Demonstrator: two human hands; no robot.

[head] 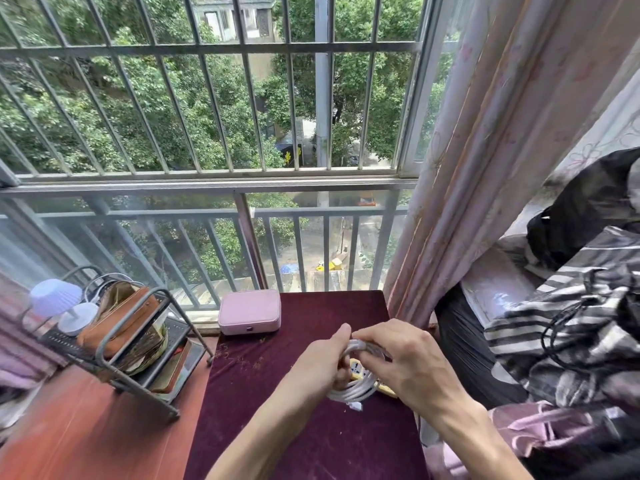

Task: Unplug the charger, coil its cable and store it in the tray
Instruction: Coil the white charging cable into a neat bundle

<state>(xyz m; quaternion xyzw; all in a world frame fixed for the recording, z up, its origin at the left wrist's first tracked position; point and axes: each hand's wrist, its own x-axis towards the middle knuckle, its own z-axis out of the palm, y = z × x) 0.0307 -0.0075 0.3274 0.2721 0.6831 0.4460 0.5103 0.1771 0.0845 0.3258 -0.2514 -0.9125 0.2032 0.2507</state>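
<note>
A white charger cable [353, 389] is wound into a loop of several turns above the dark red cloth-covered table [277, 427]. My left hand [327, 362] grips the loop's left side. My right hand [405, 362] pinches the top of the loop from the right. A small white connector [355, 406] hangs from the bottom of the coil. Through the loop, a yellow power strip [360, 370] lies on the cloth, mostly hidden by my hands. The charger's plug body is out of sight.
A pink case [249, 311] sits at the table's far edge. A grey metal shelf rack [138, 344] with a brown pouch and a white lamp stands on the left wooden desk. Curtain and striped bedding crowd the right. Barred window ahead.
</note>
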